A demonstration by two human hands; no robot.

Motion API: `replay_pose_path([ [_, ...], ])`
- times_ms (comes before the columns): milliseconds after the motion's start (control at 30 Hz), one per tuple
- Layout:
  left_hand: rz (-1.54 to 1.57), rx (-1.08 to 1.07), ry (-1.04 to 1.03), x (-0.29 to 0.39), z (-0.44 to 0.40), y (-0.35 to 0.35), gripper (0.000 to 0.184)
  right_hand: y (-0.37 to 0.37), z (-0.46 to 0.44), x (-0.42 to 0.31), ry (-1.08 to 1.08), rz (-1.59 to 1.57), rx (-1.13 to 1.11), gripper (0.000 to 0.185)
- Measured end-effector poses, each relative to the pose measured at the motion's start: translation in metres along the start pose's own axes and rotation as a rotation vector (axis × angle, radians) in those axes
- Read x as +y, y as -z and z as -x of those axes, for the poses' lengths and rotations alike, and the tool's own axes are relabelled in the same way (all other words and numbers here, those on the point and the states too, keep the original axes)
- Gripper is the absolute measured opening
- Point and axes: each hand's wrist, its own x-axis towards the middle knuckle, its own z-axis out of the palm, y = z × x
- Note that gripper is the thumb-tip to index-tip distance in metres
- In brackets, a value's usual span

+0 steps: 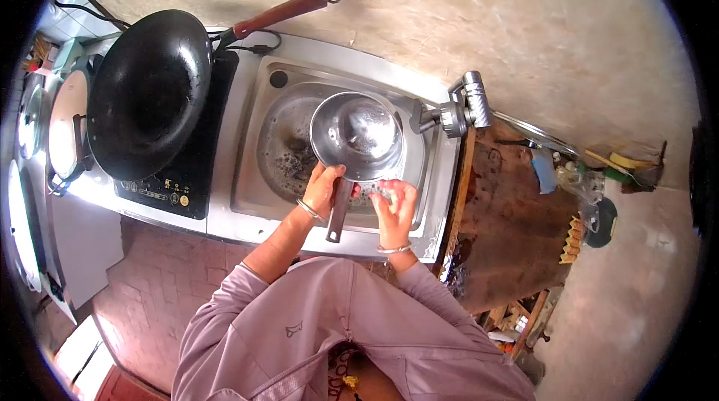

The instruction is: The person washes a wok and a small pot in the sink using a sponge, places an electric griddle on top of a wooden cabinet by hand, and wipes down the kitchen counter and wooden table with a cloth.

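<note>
A steel saucepan with a dark handle is held over the sink, its inside wet and shiny. My left hand grips it where the handle meets the pan, fingers wrapped round. Just right of the handle, my right hand is raised with fingers apart and partly bent, close to the pan's lower rim. Nothing shows in that hand. Below the pan, the sink basin holds water with bubbles and some dark matter. The faucet reaches in from the right, its outlet beside the pan.
Left of the sink, a black wok rests on an induction cooktop, its wooden handle pointing toward the wall. A pale-lidded pot stands further left. On the right is a wet wooden board with bags and a yellow egg tray beyond.
</note>
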Motion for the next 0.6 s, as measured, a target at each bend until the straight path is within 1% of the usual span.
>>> replay_pose_path([
  [33,0.025,-0.014,-0.029,-0.008,-0.006,0.000,0.026,0.003,-0.006,0.003,-0.004,-0.005,-0.002,0.047],
  [67,0.051,-0.026,-0.056,-0.017,-0.011,0.000,0.026,-0.002,-0.015,-0.004,-0.209,-0.145,0.031,0.054],
  [100,0.008,0.016,-0.034,-0.027,-0.016,-0.002,0.026,-0.005,-0.024,-0.006,-0.416,-0.283,0.064,0.060],
  [133,-0.161,0.025,0.001,-0.039,-0.020,0.006,0.027,-0.004,-0.031,0.005,-0.448,-0.224,0.059,0.059],
  [200,-0.256,0.055,-0.029,-0.051,-0.017,-0.009,0.030,0.002,-0.045,0.038,-0.567,-0.363,0.127,0.046],
  [233,-0.253,0.015,0.031,-0.050,-0.018,-0.005,0.041,0.012,-0.051,0.047,-0.642,-0.426,0.147,0.034],
  [267,-0.225,0.016,0.124,-0.043,-0.021,0.001,0.047,0.028,-0.057,0.066,-0.648,-0.340,0.144,0.032],
  [300,-0.432,-0.156,0.191,-0.019,-0.028,0.015,0.052,0.030,-0.062,0.054,-0.641,-0.449,0.128,0.031],
  [333,-0.634,-0.107,0.083,-0.026,-0.049,0.066,0.051,0.031,-0.067,0.039,-0.632,-0.559,0.116,0.029],
  [367,-1.237,0.143,-0.069,-0.007,-0.055,0.066,0.051,0.041,-0.070,0.040,-0.661,-0.561,0.110,0.029],
  [400,-1.548,0.331,-0.277,-0.015,-0.073,0.105,0.054,0.051,-0.070,0.043,-0.661,-0.525,0.033,0.033],
  [433,-1.582,0.444,-0.223,-0.005,-0.076,0.104,0.065,0.055,-0.070,0.046,-0.698,-0.497,0.042,0.033],
  [467,-1.582,0.443,-0.215,-0.016,-0.085,0.109,0.065,0.059,-0.070,0.048,-0.733,-0.467,0.051,0.034],
  [500,-1.726,0.414,-0.124,-0.034,-0.098,0.116,0.070,0.060,-0.070,0.048,-0.738,-0.464,0.052,0.034],
  [533,-1.867,0.385,-0.031,-0.052,-0.110,0.120,0.075,0.058,-0.071,0.046,-0.752,-0.438,-0.006,0.037],
  [567,-1.943,0.264,0.089,-0.072,-0.117,0.117,0.077,0.057,-0.072,0.046,-0.765,-0.413,-0.066,0.041],
  [600,-2.153,0.201,0.213,-0.080,-0.112,0.095,0.062,0.059,-0.072,0.050,-0.768,-0.412,-0.073,0.041],
])
